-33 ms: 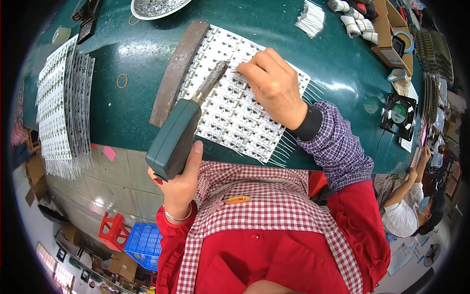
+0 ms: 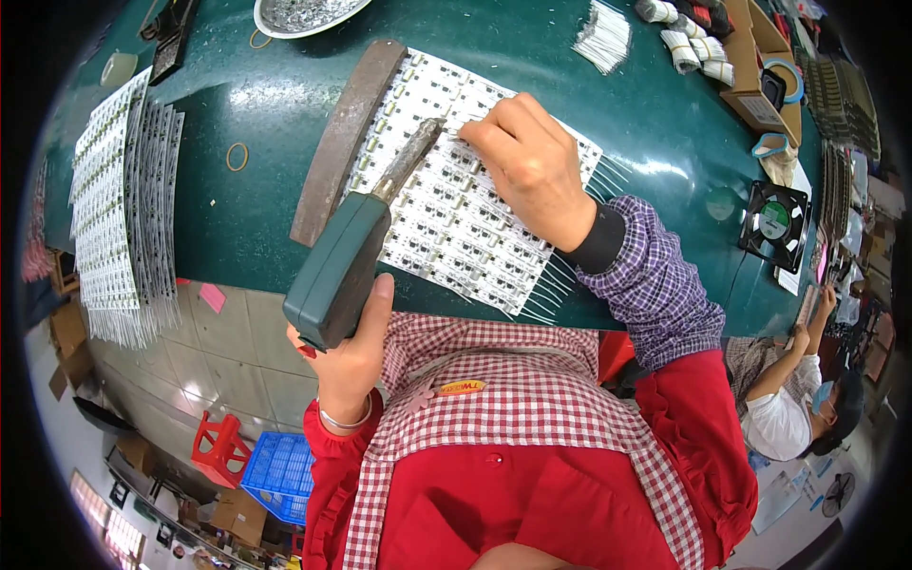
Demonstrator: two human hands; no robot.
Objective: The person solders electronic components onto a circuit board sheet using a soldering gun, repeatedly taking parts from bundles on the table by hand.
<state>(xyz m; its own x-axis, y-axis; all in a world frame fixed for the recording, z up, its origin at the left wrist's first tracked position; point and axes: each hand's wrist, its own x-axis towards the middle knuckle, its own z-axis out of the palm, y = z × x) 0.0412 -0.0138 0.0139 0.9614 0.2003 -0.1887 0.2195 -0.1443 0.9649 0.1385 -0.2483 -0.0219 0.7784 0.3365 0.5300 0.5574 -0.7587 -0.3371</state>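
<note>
1. Soldering, by the look of it, is the step in hand; head view, the only one. Left hand (image 2: 347, 366) wraps shut around the green handle of a soldering iron (image 2: 347, 261), thumb laid along its side, the metal tip angled down onto the board.
2. Right hand (image 2: 527, 166) rests on the white panel of circuit boards (image 2: 456, 228), fingertips (image 2: 475, 136) pressed together near the iron's tip. They seem to pinch something fine, perhaps a wire; too small to tell.
3. Panel lies flat on the green table (image 2: 237, 218), directly in front of the person, with thin wire leads (image 2: 560, 280) fanning off its near-right edge.
4. Rusty metal bar (image 2: 347, 138) lies along the panel's left edge, touching it.
5. Further white boards (image 2: 119, 218) are stacked far left, well apart. A metal dish (image 2: 304, 14) sits at the top rim, a wire bundle (image 2: 603, 38) top right, a small fan (image 2: 774, 223) at right.
6. Judgement: the next joint calls for shifting tip and fingertips together to a neighbouring pad, keeping the fingers clear of the hot tip.
</note>
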